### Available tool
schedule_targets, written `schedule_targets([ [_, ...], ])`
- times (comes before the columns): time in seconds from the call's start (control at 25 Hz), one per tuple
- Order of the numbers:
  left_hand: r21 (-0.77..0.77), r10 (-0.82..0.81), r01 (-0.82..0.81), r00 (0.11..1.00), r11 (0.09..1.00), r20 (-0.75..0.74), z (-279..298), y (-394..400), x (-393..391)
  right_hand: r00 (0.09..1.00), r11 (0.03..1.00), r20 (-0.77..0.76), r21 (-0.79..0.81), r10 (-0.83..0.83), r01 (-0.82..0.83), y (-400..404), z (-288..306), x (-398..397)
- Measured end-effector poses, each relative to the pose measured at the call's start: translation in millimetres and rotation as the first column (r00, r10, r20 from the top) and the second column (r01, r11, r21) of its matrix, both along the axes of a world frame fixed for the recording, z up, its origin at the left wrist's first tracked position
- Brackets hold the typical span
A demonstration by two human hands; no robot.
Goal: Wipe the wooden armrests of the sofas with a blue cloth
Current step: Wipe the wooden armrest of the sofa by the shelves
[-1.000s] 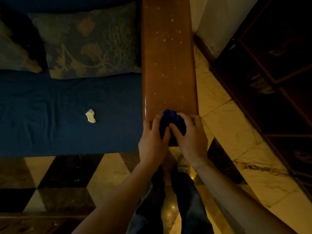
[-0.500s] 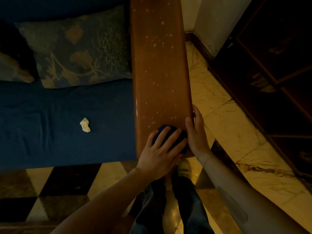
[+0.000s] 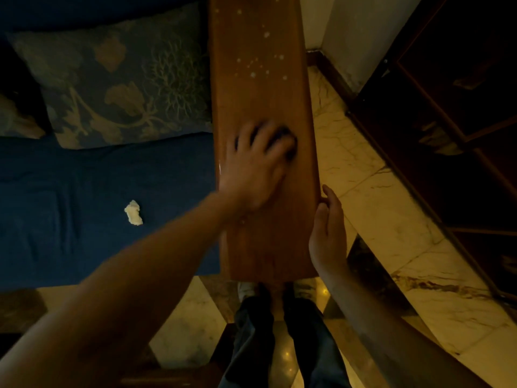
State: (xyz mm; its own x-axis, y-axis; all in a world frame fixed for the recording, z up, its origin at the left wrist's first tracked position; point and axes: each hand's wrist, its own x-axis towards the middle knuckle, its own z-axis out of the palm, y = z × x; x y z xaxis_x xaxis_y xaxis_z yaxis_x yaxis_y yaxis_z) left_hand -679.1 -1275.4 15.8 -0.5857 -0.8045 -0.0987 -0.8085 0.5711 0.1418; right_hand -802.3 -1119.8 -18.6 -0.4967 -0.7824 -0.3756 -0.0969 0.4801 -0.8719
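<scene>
A wide wooden armrest [image 3: 260, 88] runs up the middle of the view, with pale specks on its far half. My left hand [image 3: 253, 168] lies on it halfway along, fingers spread and blurred, pressing the dark blue cloth [image 3: 288, 140] flat. Only a small part of the cloth shows past the fingertips. My right hand [image 3: 327, 233] rests against the armrest's right edge near the front end, fingers fairly straight, thumb on the wood.
The blue sofa seat [image 3: 84, 197] is on the left, with a patterned cushion [image 3: 120, 88] and a small crumpled white scrap [image 3: 133, 213]. Dark wooden furniture [image 3: 453, 135] stands to the right across a marble floor [image 3: 377, 197]. My legs are below the armrest's front end.
My left hand has pushed the cloth away from me along the armrest, from the front end to the middle. My right hand let go of the cloth and moved onto the right edge.
</scene>
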Motion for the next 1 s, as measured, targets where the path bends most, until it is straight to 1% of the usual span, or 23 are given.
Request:
schedule_targets([
  [0.04, 0.004, -0.094, 0.094, 0.996, 0.996, -0.002, 3, 40, 17, 1.000, 1.000, -0.025, -0.006, -0.005, 0.005, -1, 2, 0],
  [0.12, 0.047, -0.316, 0.316, 0.949, 0.948, 0.004, 4, 121, 56, 0.997, 1.000, -0.073, 0.002, 0.019, -0.018, -2, 5, -1],
  [0.16, 0.051, -0.365, 0.364, 0.931, 0.930, 0.005, 5, 144, 73, 0.993, 0.999, -0.107, -0.005, 0.047, -0.048, -2, 7, 1],
  [0.2, 0.054, -0.352, 0.352, 0.936, 0.935, 0.003, 2, 146, 86, 0.983, 0.996, -0.161, -0.025, 0.084, -0.090, -1, 8, 1],
  [0.24, 0.064, -0.302, 0.302, 0.953, 0.951, -0.009, 0, 132, 88, 0.968, 0.990, -0.218, -0.037, 0.124, -0.136, 0, 10, 2],
  [0.28, 0.021, -0.213, 0.213, 0.977, 0.977, -0.030, -2, 105, 80, 0.951, 0.984, -0.266, -0.034, 0.158, -0.174, -1, 10, 3],
  [0.32, -0.023, -0.090, 0.089, 0.994, 0.996, -0.062, -2, 71, 66, 0.939, 0.980, -0.291, -0.022, 0.182, -0.197, -3, 10, 4],
  [0.36, -0.020, 0.064, -0.067, 0.993, 0.998, -0.100, -2, 32, 47, 0.933, 0.979, -0.303, 0.001, 0.195, -0.204, -5, 9, 5],
  [0.4, 0.037, 0.234, -0.232, 0.965, 0.972, -0.118, 3, -4, 27, 0.926, 0.979, -0.320, 0.019, 0.199, -0.204, -6, 9, 7],
  [0.44, 0.074, 0.371, -0.365, 0.920, 0.928, -0.124, 6, -33, 10, 0.918, 0.979, -0.344, 0.022, 0.197, -0.202, -4, 8, 9],
  [0.48, 0.085, 0.440, -0.433, 0.890, 0.898, -0.115, 8, -44, -4, 0.920, 0.982, -0.348, 0.005, 0.180, -0.190, -3, 7, 9],
  [0.52, 0.055, 0.413, -0.410, 0.903, 0.911, -0.118, 5, -40, -11, 0.946, 0.990, -0.299, -0.027, 0.122, -0.136, -3, 8, 8],
  [0.56, 0.026, 0.306, -0.305, 0.946, 0.952, -0.107, 4, -18, -13, 0.980, 0.999, -0.196, -0.045, 0.020, -0.029, -4, 9, 6],
  [0.6, 0.021, 0.136, -0.135, 0.987, 0.991, -0.082, 4, 17, -10, 0.992, 0.993, -0.041, -0.041, -0.116, 0.115, -4, 11, 4],
  [0.64, 0.035, -0.044, 0.047, 0.997, 0.998, -0.067, 5, 59, -2, 0.962, 0.967, 0.108, -0.014, -0.251, 0.254, -4, 15, 1],
  [0.68, 0.055, -0.203, 0.206, 0.978, 0.977, -0.054, 6, 100, 8, 0.917, 0.940, 0.217, 0.022, -0.336, 0.340, -6, 17, -2],
  [0.72, 0.066, -0.328, 0.329, 0.944, 0.942, -0.028, 6, 133, 18, 0.898, 0.935, 0.264, 0.057, -0.351, 0.349, -7, 20, -4],
  [0.8, 0.030, -0.486, 0.485, 0.874, 0.874, 0.006, -3, 155, 28, 0.904, 0.954, 0.305, 0.100, -0.300, 0.283, -3, 14, -10],
  [0.84, 0.013, -0.535, 0.535, 0.845, 0.845, 0.006, -7, 148, 26, 0.906, 0.966, 0.336, 0.118, -0.257, 0.230, 1, 11, -14],
  [0.88, -0.005, -0.551, 0.552, 0.834, 0.834, 0.009, -10, 141, 16, 0.899, 0.973, 0.377, 0.144, -0.223, 0.181, 2, 12, -21],
  [0.92, -0.022, -0.527, 0.527, 0.850, 0.850, 0.012, -10, 135, 2, 0.885, 0.970, 0.408, 0.174, -0.226, 0.168, 0, 12, -29],
  [1.0, 0.021, -0.380, 0.381, 0.924, 0.924, -0.040, -4, 141, -17, 0.878, 0.964, 0.411, 0.194, -0.246, 0.180, -12, 22, -43],
])
